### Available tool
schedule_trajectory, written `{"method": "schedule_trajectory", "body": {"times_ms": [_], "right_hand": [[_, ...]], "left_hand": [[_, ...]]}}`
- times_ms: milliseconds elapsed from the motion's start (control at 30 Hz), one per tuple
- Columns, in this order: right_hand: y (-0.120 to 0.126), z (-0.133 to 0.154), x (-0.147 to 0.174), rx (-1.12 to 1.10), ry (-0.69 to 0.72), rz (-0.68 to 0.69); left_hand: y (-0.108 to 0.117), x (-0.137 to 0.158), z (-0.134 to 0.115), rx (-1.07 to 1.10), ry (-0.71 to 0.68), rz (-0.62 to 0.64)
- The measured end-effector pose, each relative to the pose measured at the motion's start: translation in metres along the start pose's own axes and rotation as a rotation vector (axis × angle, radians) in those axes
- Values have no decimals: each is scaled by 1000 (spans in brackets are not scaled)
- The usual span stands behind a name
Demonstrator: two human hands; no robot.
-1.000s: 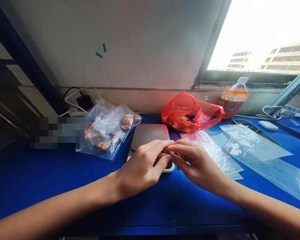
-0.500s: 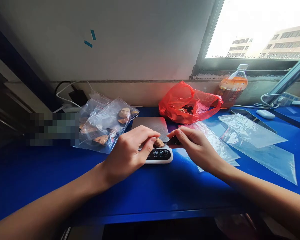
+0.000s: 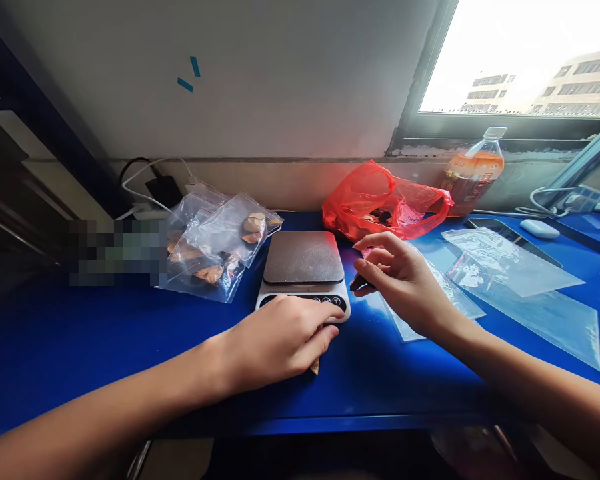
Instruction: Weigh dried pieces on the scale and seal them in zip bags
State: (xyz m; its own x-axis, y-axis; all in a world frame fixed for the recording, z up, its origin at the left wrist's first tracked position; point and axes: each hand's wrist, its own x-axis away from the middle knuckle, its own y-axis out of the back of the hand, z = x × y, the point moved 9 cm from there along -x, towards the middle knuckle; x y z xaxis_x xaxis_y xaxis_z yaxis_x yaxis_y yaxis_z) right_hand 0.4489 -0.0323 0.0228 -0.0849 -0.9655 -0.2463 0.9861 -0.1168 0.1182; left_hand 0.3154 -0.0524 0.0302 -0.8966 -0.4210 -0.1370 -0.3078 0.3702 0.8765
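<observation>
A kitchen scale [image 3: 304, 257] stands on the blue desk with a bare metal plate. My left hand [image 3: 285, 340] lies across its front, the index fingertip at the right end of the button panel. Below this hand a tan dried piece [image 3: 315, 367], peel-like, sticks out from under the closed fingers; most of it is hidden. To the right of the scale my right hand [image 3: 400, 280] is raised, with a dark dried piece [image 3: 363, 285] held under the thumb and its index finger lifted away. Clear zip bags [image 3: 210, 230] with similar brown pieces lie left of the scale.
Behind my right hand sits an open red plastic bag [image 3: 345, 207] with dark pieces inside. Flat clear bags [image 3: 550, 320] are spread on the right, near a phone [image 3: 547, 253], a white case [image 3: 539, 229] and a drink bottle [image 3: 475, 173]. Cables [image 3: 153, 197] run along the wall.
My hands have moved apart from above the scale. The left came down and toward me onto the panel; the right shifted slightly right, its index finger lifting. The scale's plate is now uncovered.
</observation>
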Motion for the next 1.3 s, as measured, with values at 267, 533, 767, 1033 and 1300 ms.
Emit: {"method": "schedule_trajectory", "body": {"times_ms": [267, 533, 767, 1033, 1300], "right_hand": [[5, -2, -3, 85, 21, -32], [1, -8, -6, 90, 46, 7], [-1, -23, -12, -43, -68, 19], [-6, -26, -8, -129, -114, 82], [-6, -20, -10, 29, -16, 93]], "left_hand": [[-14, 0, 12, -178, 190, 84], [-20, -3, 8, -313, 259, 219], [-17, 1, 11, -180, 268, 203], [-19, 3, 12, -176, 255, 194], [-19, -2, 3, -235, 272, 232]]}}
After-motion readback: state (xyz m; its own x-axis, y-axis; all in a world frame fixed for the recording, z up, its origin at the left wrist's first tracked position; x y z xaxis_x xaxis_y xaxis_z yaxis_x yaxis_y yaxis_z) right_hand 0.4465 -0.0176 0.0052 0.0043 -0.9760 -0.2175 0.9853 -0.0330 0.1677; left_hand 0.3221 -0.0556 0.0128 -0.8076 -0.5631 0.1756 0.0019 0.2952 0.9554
